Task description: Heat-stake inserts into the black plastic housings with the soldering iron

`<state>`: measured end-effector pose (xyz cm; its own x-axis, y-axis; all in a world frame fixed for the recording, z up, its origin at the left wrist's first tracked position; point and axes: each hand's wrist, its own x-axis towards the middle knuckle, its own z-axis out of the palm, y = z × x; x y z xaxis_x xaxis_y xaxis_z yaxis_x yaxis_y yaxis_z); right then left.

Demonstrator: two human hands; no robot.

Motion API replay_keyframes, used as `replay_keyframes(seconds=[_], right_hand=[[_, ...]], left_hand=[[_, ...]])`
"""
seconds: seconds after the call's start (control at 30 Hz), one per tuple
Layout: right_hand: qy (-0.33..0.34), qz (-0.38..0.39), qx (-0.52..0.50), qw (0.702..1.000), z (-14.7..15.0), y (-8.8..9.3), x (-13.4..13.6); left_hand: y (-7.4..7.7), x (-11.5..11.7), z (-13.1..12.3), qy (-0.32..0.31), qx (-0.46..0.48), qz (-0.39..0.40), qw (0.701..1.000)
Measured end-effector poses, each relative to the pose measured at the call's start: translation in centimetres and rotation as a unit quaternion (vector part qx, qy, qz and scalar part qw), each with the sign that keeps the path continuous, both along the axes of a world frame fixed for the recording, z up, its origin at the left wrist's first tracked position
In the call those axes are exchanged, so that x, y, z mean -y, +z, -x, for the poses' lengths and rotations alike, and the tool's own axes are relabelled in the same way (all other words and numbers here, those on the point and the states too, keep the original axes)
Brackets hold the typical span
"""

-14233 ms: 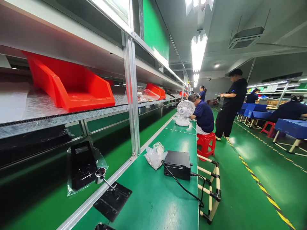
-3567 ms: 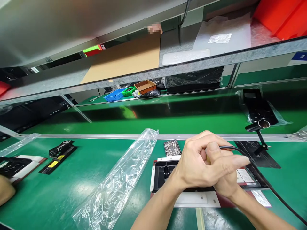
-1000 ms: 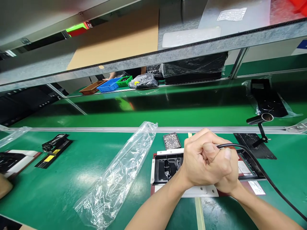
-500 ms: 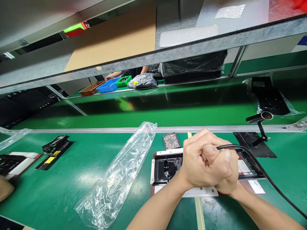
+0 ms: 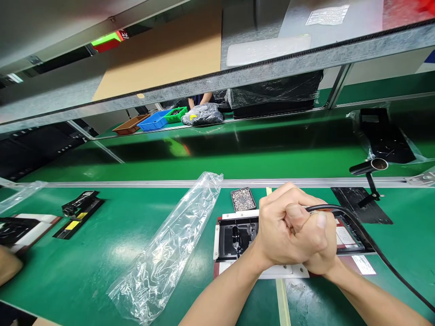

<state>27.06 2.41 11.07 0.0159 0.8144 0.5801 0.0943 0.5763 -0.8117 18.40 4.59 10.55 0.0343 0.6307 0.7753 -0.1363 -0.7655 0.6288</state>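
Both my hands are clasped together over a black housing (image 5: 222,240). My left hand (image 5: 280,226) is closed, its fingers wrapped against the other hand. My right hand (image 5: 321,246) is likewise closed, thumb uppermost. A black cable (image 5: 353,217) comes out from the top of the grip and runs down to the right. Whatever it belongs to is hidden inside the fists. The housing sits in a white and dark-red fixture (image 5: 216,244), partly covered by my hands and forearms. Just behind it stands a small black tray (image 5: 243,199) of tiny metal parts, probably screws.
A clear plastic bag (image 5: 170,249) lies left of the fixture. Farther left are a black bracket part (image 5: 79,215) and another person's arm (image 5: 8,265). A black tube on a stand (image 5: 369,167) rises at right. Bins (image 5: 154,121) and another person's hands (image 5: 200,99) are across the bench.
My hands keep the same clasp over the housing. Across the bench, the other person's hands have moved right, from the bins to behind the wrapped bundle.
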Motion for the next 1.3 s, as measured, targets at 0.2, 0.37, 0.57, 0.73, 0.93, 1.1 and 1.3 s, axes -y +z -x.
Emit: replay_keyframes(seconds=[0.2, 0.37, 0.57, 0.73, 0.93, 1.1, 1.3], right_hand=[[0.03, -0.071, 0.016, 0.997, 0.0, 0.2, -0.2], [0.039, -0.088, 0.027, 0.995, 0.1, 0.5, -0.3], [0.015, -0.08, 0.019, 0.997, 0.0, 0.2, -0.2], [0.018, -0.062, 0.005, 0.998, -0.1, -0.3, -0.1], [0.025, -0.047, -0.001, 0.999, 0.0, -0.5, -0.2], [0.037, -0.027, 0.001, 0.999, -0.2, -1.1, -0.1], [0.037, -0.003, -0.003, 0.999, -0.2, -1.2, -0.1]], left_hand=[[0.1, 0.0, 0.0, -0.001, 0.007, -0.003, 1.0], [0.0, 0.0, 0.1, 0.007, 0.006, -0.016, 1.0], [-0.1, -0.1, 0.0, 0.008, 0.006, -0.01, 1.0], [-0.4, -0.1, -0.1, 0.011, 0.007, -0.019, 1.0], [-0.4, -0.1, 0.0, 0.0, -0.031, 0.023, 0.999], [-0.4, -0.1, 0.0, -0.001, -0.018, 0.012, 1.0], [-0.6, -0.1, -0.1, 0.016, 0.002, -0.004, 1.0]])
